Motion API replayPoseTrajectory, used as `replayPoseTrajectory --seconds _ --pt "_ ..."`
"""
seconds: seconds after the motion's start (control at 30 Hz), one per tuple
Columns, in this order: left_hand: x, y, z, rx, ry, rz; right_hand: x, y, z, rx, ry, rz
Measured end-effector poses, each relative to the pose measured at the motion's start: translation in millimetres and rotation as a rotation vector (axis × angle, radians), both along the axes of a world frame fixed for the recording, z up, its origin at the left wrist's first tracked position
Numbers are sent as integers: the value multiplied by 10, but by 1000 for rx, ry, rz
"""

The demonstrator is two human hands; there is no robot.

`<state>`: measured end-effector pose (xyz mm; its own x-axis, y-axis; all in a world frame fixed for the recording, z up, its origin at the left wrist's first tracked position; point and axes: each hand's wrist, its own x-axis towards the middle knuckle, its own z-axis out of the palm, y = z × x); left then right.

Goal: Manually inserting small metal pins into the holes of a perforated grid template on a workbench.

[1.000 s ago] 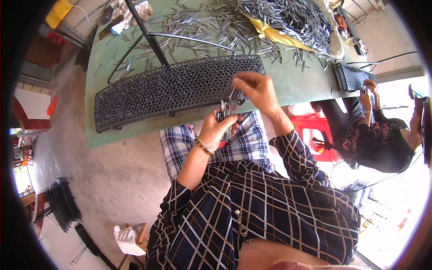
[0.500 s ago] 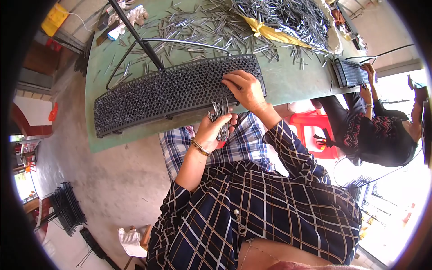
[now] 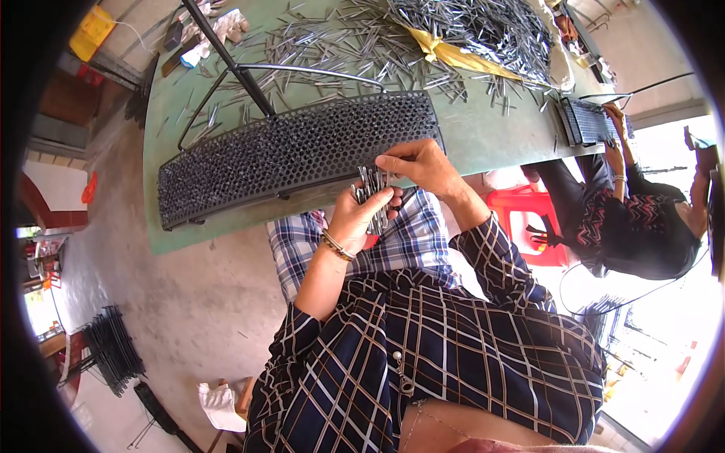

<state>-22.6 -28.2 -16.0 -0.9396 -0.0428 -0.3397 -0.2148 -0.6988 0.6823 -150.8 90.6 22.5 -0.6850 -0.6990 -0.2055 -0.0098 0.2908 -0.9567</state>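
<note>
A bundle of thin, dark, shiny strips [image 3: 374, 198] is gripped in my left hand [image 3: 353, 219], its fingers wrapped round the middle. My right hand [image 3: 429, 167] reaches in from the right, thumb and forefinger pinched at the upper ends of the strips. Just beyond both hands lies a long black panel [image 3: 370, 128] full of round holes, tilted on a black metal frame [image 3: 253, 90]. Many small dark pieces fill the holes toward its left; those toward the right look open. My fingers hide part of the bundle.
Loose strips [image 3: 317, 45] lie scattered across the green table [image 3: 483, 128], with a big heap [image 3: 491, 38] beside yellow cloth [image 3: 453, 57]. At right, a co-worker [image 3: 634, 219] handles a similar panel [image 3: 585, 121] near a red stool [image 3: 529, 226]. Black frames [image 3: 113, 347] stand at lower left.
My right hand has come off the panel's right part and moved down toward me to the bundle's top. My left hand stays almost in place.
</note>
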Motion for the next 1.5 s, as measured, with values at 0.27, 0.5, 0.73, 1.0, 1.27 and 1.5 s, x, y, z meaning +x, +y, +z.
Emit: replayPoseTrajectory --seconds 0.27,0.5,0.73,1.0,1.27,1.5 --pt "-56 82 -6 2 -67 41 -211 -16 -1 -171 128 -229" --pt "-160 98 -33 69 -73 52 -265 -187 -121 -165 695 -291" --pt "-113 88 -34 122 -103 29 -250 -196 -152 -170 734 -271" --pt "-87 92 61 201 -133 8 -281 -189 -320 -172 1055 -184" --pt "-62 50 57 92 -49 -8 -158 -96 -154 -108 1063 -148" --pt "-82 81 95 40 9 -23 7 107 41 -41 51 91"
